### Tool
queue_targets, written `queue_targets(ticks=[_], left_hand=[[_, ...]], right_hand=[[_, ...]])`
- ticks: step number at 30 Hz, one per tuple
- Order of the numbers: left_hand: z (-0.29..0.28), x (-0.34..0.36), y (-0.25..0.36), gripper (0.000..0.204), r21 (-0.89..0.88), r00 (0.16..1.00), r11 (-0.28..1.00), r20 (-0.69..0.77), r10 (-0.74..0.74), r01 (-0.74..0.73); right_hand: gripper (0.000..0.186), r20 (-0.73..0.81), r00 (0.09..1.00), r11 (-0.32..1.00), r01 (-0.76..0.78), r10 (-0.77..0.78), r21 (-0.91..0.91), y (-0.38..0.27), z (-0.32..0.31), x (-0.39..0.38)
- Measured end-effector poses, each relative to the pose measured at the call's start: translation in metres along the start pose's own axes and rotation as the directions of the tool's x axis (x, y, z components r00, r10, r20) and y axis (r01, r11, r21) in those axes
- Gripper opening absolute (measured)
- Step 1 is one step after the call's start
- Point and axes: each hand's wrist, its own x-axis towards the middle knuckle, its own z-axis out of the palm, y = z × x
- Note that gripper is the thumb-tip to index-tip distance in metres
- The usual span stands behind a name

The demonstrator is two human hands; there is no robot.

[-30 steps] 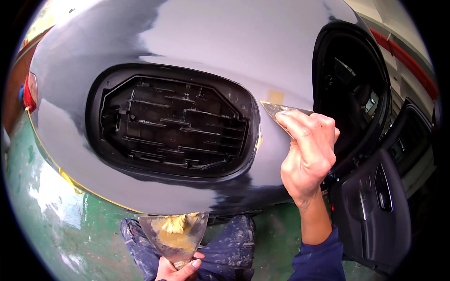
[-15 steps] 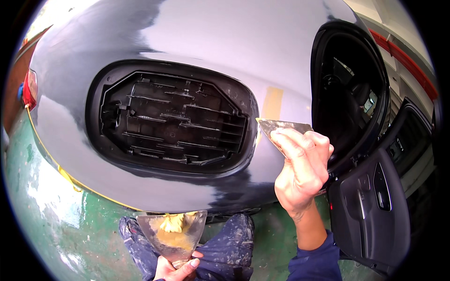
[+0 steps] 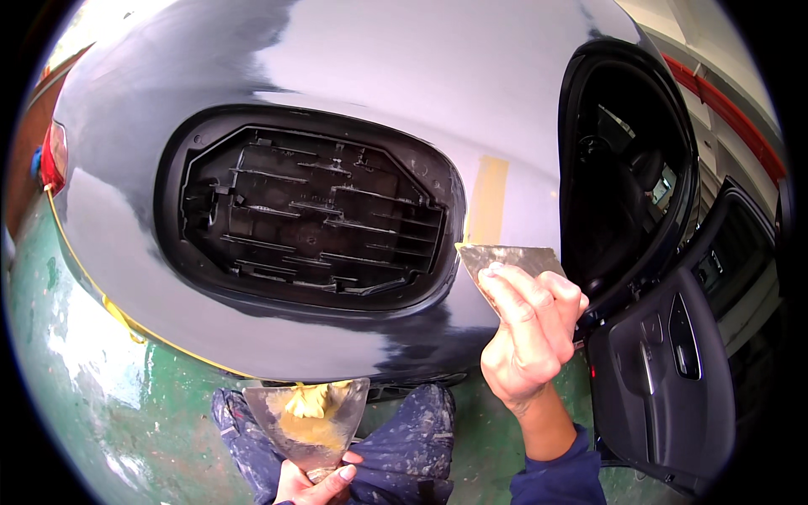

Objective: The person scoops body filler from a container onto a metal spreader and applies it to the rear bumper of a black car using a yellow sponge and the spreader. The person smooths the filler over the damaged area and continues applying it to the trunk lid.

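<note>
Holding a small scraper (image 3: 522,257) in the right hand (image 3: 528,337), clamped on it with fingers bunched over the blade face (can't make out the thumb behind). Placed over the grey car panel (image 3: 404,84), just beyond the right fingertips, with a dab of yellow at the blade's left corner; can't tell how hard pressed. Note a yellow filler strip (image 3: 487,198) on the panel, straight out beyond the right hand, running away from the blade's far edge. Gripping a wide scraper (image 3: 282,421) in the left hand (image 3: 313,486), clamped near the blade's narrow end, thumb on top. Carrying a lump of yellow filler (image 3: 307,401) on that blade, out ahead of the left hand near the far edge, plus a thinner tan smear between lump and hand. Note the black oval recess (image 3: 311,223) with ribs inside, ahead of the left hand and up-left of the right, rim just beside the small scraper's corner. Also see a dark window opening (image 3: 627,151) ahead and right of the right hand, an open door (image 3: 665,379) to its right, a red tail light (image 3: 55,160) well off ahead-left of the left hand, speckled blue trousers (image 3: 412,433) beside the left hand, green floor (image 3: 93,396) out to its left.
</note>
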Motion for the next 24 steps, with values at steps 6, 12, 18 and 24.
queue_targets(ticks=[6,12,18,24], left_hand=[[-0.002,-0.001,0.001,0.024,-0.017,1.0,1.0,0.027,-0.011,0.011],[-0.002,-0.001,0.002,0.023,-0.013,0.999,1.0,0.037,-0.013,0.014],[-0.003,-0.002,0.001,0.022,-0.04,0.997,0.999,0.072,-0.006,0.009],[0.002,-0.005,0.004,0.022,-0.034,0.998,0.999,0.038,-0.041,0.042]], right_hand=[[0.03,0.029,0.999,1.0,-0.017,0.017,-0.027,-0.005,-0.005,-0.012],[0.026,0.035,0.999,0.999,-0.025,0.027,-0.043,-0.012,-0.007,-0.021],[0.025,0.069,0.997,0.997,-0.043,0.047,-0.057,-0.018,-0.013,-0.034],[0.023,0.106,0.993,0.998,-0.052,0.056,-0.034,-0.022,-0.022,-0.044]])
